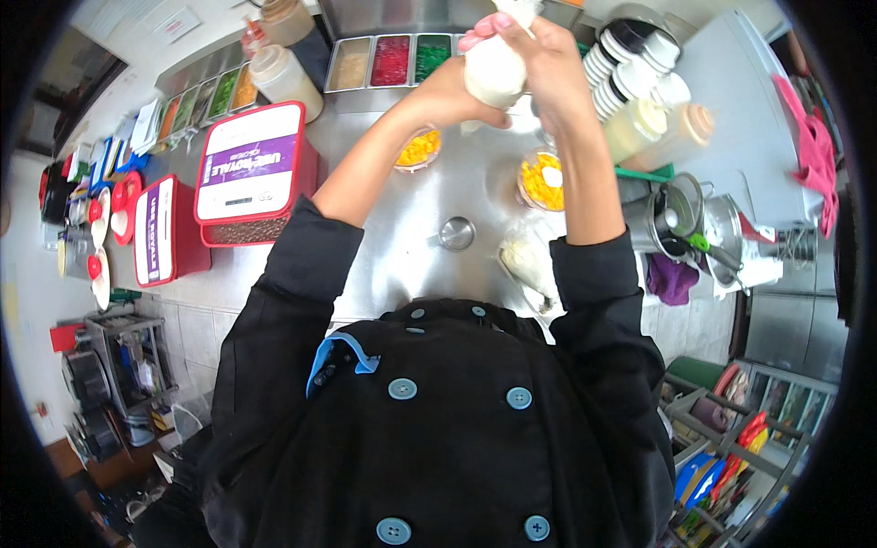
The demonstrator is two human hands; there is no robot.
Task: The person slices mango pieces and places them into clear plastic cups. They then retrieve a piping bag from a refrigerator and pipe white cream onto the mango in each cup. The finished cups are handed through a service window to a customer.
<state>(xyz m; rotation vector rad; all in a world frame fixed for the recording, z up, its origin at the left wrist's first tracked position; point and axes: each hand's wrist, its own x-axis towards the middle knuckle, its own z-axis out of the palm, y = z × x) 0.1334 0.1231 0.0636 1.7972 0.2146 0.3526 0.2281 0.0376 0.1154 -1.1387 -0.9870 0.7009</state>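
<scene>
My right hand (556, 65) grips the twisted top of a plastic piping bag (495, 72) full of white cream. Around the bag's lower part curl the fingers of my left hand (442, 96), and its tip is hidden. Below my left wrist stands a clear cup of diced yellow fruit (418, 149). A second clear cup of yellow fruit (541, 181), with a dab of white on top, sits beside my right forearm. On the steel counter (384, 253) rests a small round metal measuring cup (457, 233). Another filled bag (527, 260) lies near my right sleeve.
Red ice-cream tubs (250, 164) stand at the left, by squeeze bottles (284, 79). Behind are metal pans of red and green toppings (392, 61). Stacked white cups (623, 75), bottles (637, 130) and strainers (678, 205) crowd the right side.
</scene>
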